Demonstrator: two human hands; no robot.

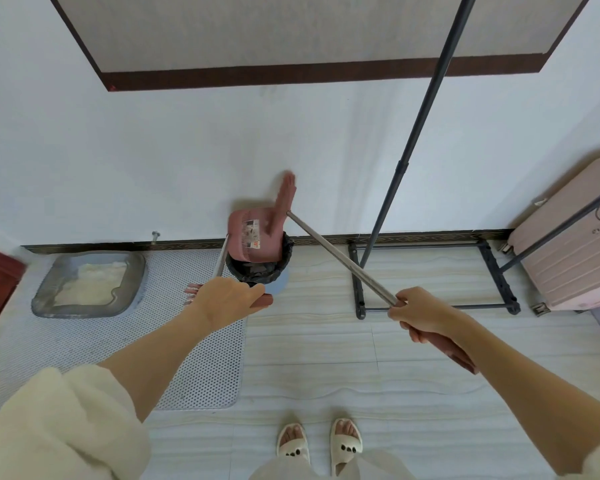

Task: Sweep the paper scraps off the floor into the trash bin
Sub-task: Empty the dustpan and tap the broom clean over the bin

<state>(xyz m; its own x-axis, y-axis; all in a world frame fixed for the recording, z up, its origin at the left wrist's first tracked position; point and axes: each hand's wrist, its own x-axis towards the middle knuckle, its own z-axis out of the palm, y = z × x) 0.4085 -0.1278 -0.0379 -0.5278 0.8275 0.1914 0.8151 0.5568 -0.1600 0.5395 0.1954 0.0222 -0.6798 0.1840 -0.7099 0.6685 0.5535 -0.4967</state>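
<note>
Here the pink dustpan [253, 242] tilts over the black-lined trash bin [257, 271].

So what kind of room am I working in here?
Likely a home bedroom or utility corner: a clothes rack by the wall, a pink suitcase beside it, and a litter tray on a mat.

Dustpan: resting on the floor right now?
No. The left hand holds the dustpan by its handle, raised and tipped over the trash bin, while the right hand lifts the broom.
</note>
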